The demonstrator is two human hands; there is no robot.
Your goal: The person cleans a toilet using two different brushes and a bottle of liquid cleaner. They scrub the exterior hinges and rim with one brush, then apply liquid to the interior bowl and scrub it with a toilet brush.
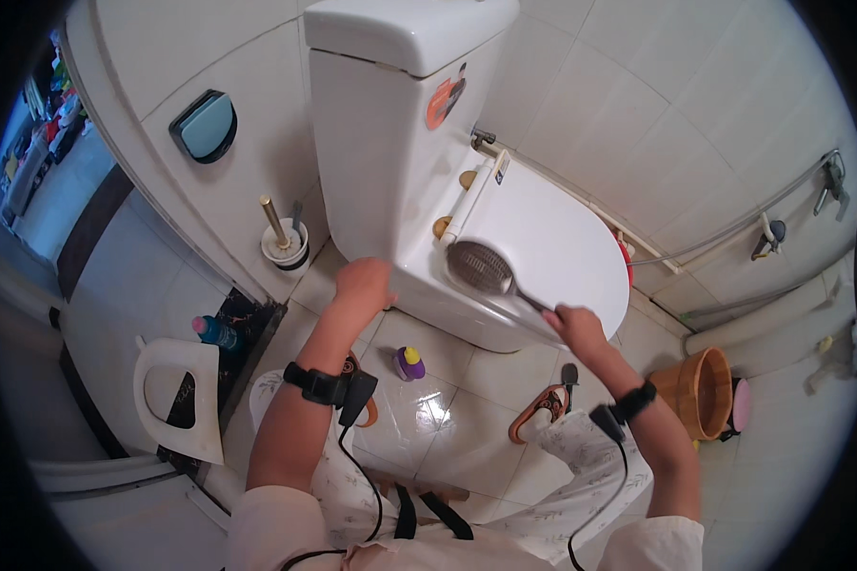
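Pale sleeves (276, 533) up close, a likely light, stiff paddle brush (484, 269), best gripped by its handle (531, 302), is clutched in the right hand (581, 330) over the toilet's near side, left hand (364, 284) curled, contents can't be told.

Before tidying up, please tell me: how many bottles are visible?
2: a purple bottle on the floor near the toilet, and a blue bottle farther left; others may be hidden.

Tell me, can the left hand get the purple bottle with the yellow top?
Probably yes: the purple bottle is on the floor near the left hand, and nothing visible blocks the way between them. I can't tell whether that hand already holds something.
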